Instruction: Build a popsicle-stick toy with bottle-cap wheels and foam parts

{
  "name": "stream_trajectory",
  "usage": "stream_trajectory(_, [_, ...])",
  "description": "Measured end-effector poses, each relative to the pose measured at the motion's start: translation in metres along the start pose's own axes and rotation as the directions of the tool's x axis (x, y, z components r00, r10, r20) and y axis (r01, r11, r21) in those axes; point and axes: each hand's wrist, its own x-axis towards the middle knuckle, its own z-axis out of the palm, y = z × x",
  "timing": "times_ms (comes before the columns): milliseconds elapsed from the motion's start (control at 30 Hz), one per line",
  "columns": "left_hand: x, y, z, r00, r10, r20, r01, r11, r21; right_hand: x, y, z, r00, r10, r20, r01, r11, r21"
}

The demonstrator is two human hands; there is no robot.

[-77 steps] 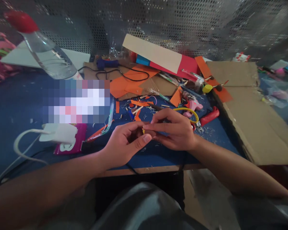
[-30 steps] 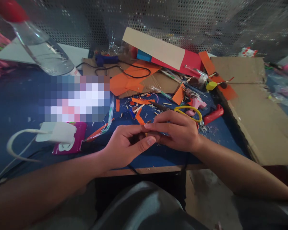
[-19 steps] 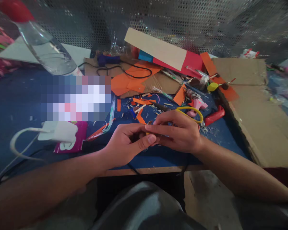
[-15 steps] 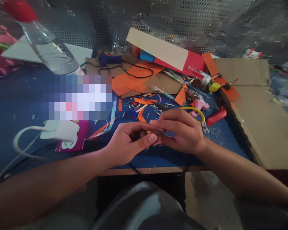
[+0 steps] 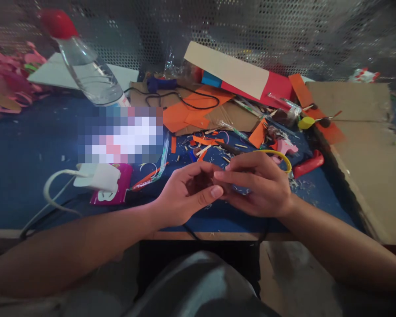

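Above the near part of the blue tabletop [image 5: 171, 220], my left hand [image 5: 188, 193] and my right hand [image 5: 260, 185] meet at the fingertips. The left fingers are curled, with the thumb laid across the front. Thumb and fingers of the right hand come together against the left fingertips. Whatever small thing they pinch is hidden between the fingers. Just beyond the right hand lies a yellow loop [image 5: 285, 158], partly covered by it. A red handle-like piece [image 5: 308, 164] rests to the right of that hand. Orange paper scraps [image 5: 208, 141] and little sticks lie behind the fingers.
A clear bottle [image 5: 92, 77] with a red cap leans at the back left. A white charger [image 5: 97, 177] with a cable sits on a magenta box [image 5: 125, 180]. Orange sheets [image 5: 198, 99] lie behind, and cardboard [image 5: 366, 167] covers the right side. One patch is pixelated.
The whole view has shifted, so things on the table appear further right. The hands stay together at the fingertips, and the yellow bit seen between them earlier no longer shows.
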Motion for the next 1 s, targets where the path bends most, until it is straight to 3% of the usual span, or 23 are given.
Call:
stream_trajectory(133, [0.0016,0.0027,0.0012,0.999,-0.028,0.023,0.028,0.999,0.021,0.0003,-0.0006,-0.0018,0.999,-0.004,0.05,0.002,1.0,0.031])
stream_trajectory(367, [0.0044,-0.0018,0.0026,1.0,0.022,0.009,-0.022,0.999,0.045,-0.0041,-0.0007,0.0012,0.998,0.004,0.065,-0.002,0.999,-0.032])
stream_trajectory(633, [0.001,0.0001,0.0009,0.996,-0.091,-0.018,0.092,0.98,0.178,-0.0029,-0.0025,0.0011,0.996,0.001,0.089,0.0,1.0,-0.014])
stream_trajectory(800, [0.0013,-0.0002,0.002,0.994,-0.103,-0.023,0.105,0.978,0.178,-0.0038,-0.0033,0.0009,0.994,0.008,0.108,-0.004,0.999,-0.038])
stream_trajectory(1000, [0.0001,0.0037,0.0022,0.993,-0.122,0.007,0.115,0.95,0.292,-0.0052,-0.0029,0.0014,0.993,-0.018,0.116,0.022,0.999,-0.03])
